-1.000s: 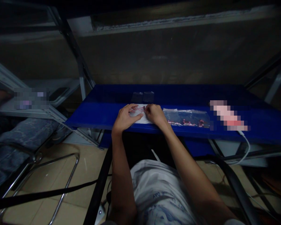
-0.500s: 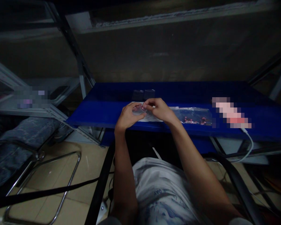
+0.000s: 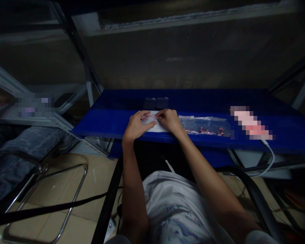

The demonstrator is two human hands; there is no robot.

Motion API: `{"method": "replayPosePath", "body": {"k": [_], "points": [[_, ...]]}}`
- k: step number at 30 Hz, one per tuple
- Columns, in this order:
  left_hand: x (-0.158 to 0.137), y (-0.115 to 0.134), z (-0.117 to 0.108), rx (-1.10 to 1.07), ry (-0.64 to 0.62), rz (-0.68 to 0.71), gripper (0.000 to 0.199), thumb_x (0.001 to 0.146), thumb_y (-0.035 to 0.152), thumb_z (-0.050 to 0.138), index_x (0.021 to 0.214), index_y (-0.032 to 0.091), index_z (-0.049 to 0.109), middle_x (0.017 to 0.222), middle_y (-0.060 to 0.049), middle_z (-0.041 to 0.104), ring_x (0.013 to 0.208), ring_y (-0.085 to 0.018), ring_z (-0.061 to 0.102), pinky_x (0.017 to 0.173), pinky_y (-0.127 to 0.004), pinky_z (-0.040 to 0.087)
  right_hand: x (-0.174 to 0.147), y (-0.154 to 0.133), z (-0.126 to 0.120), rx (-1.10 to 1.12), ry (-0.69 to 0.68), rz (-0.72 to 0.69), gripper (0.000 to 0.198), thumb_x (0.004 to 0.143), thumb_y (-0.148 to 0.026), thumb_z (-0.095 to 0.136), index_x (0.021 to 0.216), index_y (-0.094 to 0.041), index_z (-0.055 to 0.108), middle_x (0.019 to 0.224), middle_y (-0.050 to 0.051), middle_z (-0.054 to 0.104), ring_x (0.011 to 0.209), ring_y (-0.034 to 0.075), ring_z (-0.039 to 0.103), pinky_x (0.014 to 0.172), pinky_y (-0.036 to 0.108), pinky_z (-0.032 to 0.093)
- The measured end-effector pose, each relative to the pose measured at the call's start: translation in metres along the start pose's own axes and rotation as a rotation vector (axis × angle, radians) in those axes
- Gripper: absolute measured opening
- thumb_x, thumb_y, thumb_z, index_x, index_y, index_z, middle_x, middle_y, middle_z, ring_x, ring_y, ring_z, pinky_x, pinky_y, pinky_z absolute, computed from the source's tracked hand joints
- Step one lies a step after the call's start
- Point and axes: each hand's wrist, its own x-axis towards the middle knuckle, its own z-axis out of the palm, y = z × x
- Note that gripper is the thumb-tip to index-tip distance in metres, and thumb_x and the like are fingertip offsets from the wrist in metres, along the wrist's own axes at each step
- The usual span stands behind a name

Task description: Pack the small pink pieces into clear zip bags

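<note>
My left hand (image 3: 137,126) is curved over a white sheet (image 3: 159,127) at the front of the blue table, its thumb stretched towards my right hand. Between the hands is a small pinkish item (image 3: 152,116) with thin curved lines, too dim to name. The fingers of my left hand are bent around its left side. My right hand (image 3: 169,119) pinches at its right end, with the fingertips close together. To the right of that hand lie clear zip bags (image 3: 205,125) with small pink pieces and beads inside.
Two small clear bags (image 3: 156,103) lie farther back on the blue table (image 3: 112,118). A blurred pink object (image 3: 251,122) with a white cable (image 3: 273,156) is at right. Another person's denim-clad leg (image 3: 22,152) and a metal chair frame (image 3: 73,200) are at left.
My right hand has drawn slightly down and left, showing more of the zip bags. My left hand has shifted a little left. The pinkish item now lies lower over the white sheet.
</note>
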Motion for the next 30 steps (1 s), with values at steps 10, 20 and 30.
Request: {"method": "replayPosePath", "body": {"k": [10, 20, 30], "points": [[0.001, 0.002, 0.000, -0.006, -0.015, 0.011, 0.046, 0.075, 0.034, 0.087, 0.117, 0.020, 0.074, 0.110, -0.008, 0.077, 0.096, -0.021, 0.072, 0.091, -0.036, 0.058, 0.003, 0.001, -0.006, 0.012, 0.006, -0.016, 0.021, 0.090, -0.012, 0.061, 0.096, -0.017, 0.081, 0.097, 0.011, 0.081, 0.091, 0.023, 0.073, 0.083, 0.028, 0.048], [0.001, 0.009, 0.001, -0.028, -0.051, 0.022, 0.046, 0.076, 0.033, 0.086, 0.118, 0.020, 0.074, 0.112, -0.007, 0.077, 0.099, -0.021, 0.073, 0.091, -0.034, 0.058, -0.011, -0.020, -0.048, 0.420, -0.066, -0.202, 0.017, 0.087, -0.030, 0.070, 0.089, -0.016, 0.080, 0.083, 0.005, 0.078, 0.076, 0.018, 0.065, 0.071, 0.028, 0.044], [0.000, 0.014, -0.002, -0.064, -0.059, -0.005, 0.043, 0.075, 0.031, 0.086, 0.115, 0.021, 0.073, 0.110, -0.007, 0.077, 0.098, -0.022, 0.073, 0.091, -0.036, 0.057, 0.018, -0.003, -0.050, 0.102, -0.018, -0.033, 0.023, 0.088, -0.010, 0.059, 0.096, -0.014, 0.080, 0.092, 0.008, 0.080, 0.084, 0.020, 0.071, 0.077, 0.026, 0.047]]}}
